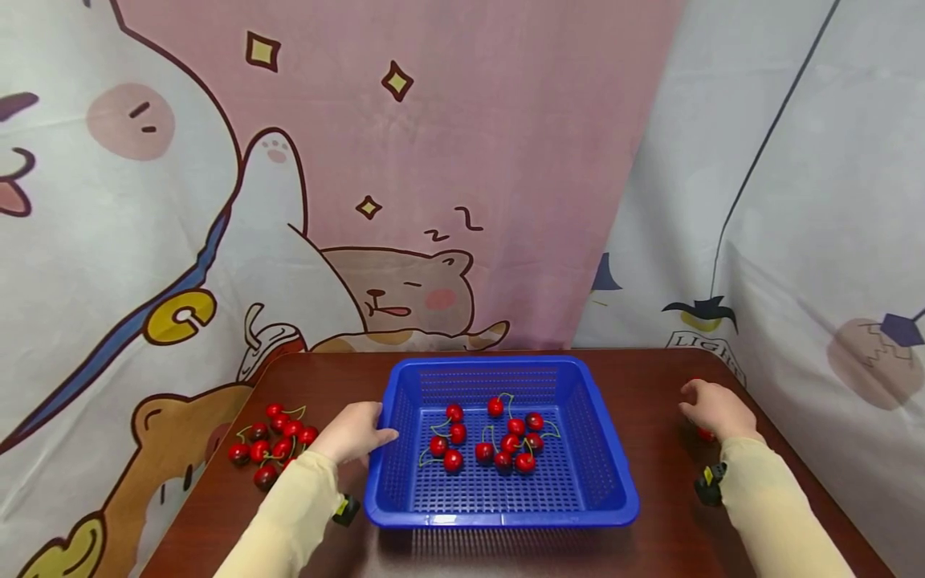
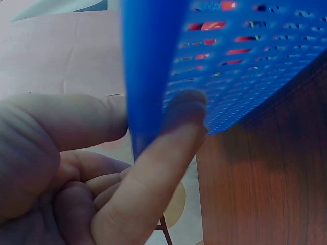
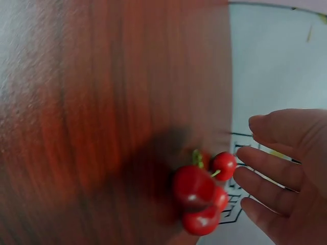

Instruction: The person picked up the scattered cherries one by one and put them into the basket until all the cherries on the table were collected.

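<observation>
Right in mid-table with the blue basket (image 1: 499, 518), carrying loose cherries (image 1: 510, 443) on its mesh floor. Pinching its left rim between thumb and finger with the left hand (image 1: 354, 433)! Over to the right, hovering with the right hand (image 1: 723, 413), with relaxed, extended fingers just beside a cherry cluster (image 3: 194, 186). Across to a stemmed cherry pile (image 1: 283, 447) at far left, before a cartoon backdrop (image 1: 506, 120).

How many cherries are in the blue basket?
12 visible: four cherries in the left part of the basket, eight cherries around its center; others may be hidden.
</observation>
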Demonstrator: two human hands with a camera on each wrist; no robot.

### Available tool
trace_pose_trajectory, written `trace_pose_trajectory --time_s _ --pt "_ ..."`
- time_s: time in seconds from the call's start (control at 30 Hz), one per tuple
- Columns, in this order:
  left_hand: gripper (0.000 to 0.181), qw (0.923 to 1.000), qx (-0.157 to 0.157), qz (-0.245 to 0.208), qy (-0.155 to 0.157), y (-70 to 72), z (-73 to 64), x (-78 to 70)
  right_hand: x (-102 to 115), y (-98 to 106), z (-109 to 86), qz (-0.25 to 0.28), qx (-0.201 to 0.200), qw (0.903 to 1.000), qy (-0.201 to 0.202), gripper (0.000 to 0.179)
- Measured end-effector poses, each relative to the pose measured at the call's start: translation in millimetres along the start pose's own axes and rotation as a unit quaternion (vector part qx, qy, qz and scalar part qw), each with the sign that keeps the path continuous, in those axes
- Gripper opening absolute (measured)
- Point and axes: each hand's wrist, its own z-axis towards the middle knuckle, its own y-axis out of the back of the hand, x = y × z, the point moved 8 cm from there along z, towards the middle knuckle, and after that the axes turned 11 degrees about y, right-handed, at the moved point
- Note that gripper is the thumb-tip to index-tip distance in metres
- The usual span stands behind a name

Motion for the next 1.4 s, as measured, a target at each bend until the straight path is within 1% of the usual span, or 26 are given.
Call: trace_pose_trajectory --time_s 0.23,0.43,0.6,0.7,0.83,1.03,1.23,1.4 --pt "0.032 1.0000 0.003 -0.006 -0.001 0.2 0.2 -1.1 -17 -8 -1.9 -0.013 0.005 0.9994 -0.032 0.044" --pt "0.031 1.0000 0.004 -0.005 -0.004 -0.3 1.2 -2.2 -22 -13 -4.1 -0.019 0.011 0.9992 -0.034 0.043" --pt "0.030 1.0000 0.003 0.000 -0.005 -0.4 1.8 -3.0 -24 -20 -5.0 -0.039 0.014 0.9989 -0.021 0.042" --pt "0.030 1.0000 0.003 0.001 -0.006 -0.1 1.6 -3.5 -22 -21 -4.1 -0.070 0.012 0.9975 -0.006 0.036" --pt "0.030 1.0000 0.002 0.001 -0.007 0.4 1.1 -3.4 -17 -24 -4.0 -0.110 -0.005 0.9938 0.015 0.025" --pt "0.029 0.9999 0.002 0.004 -0.012 0.4 1.1 -3.3 -9 -27 -3.7 -0.137 -0.031 0.9891 0.044 0.012" --pt "0.029 0.9999 0.001 0.004 -0.010 0.1 0.6 -1.7 -6 -30 -2.8 -0.151 -0.024 0.9866 0.058 0.006" --pt "0.028 0.9999 0.001 0.000 -0.013 -0.2 -0.1 -1.1 -5 -30 -3.0 -0.134 -0.012 0.9894 0.055 0.007"
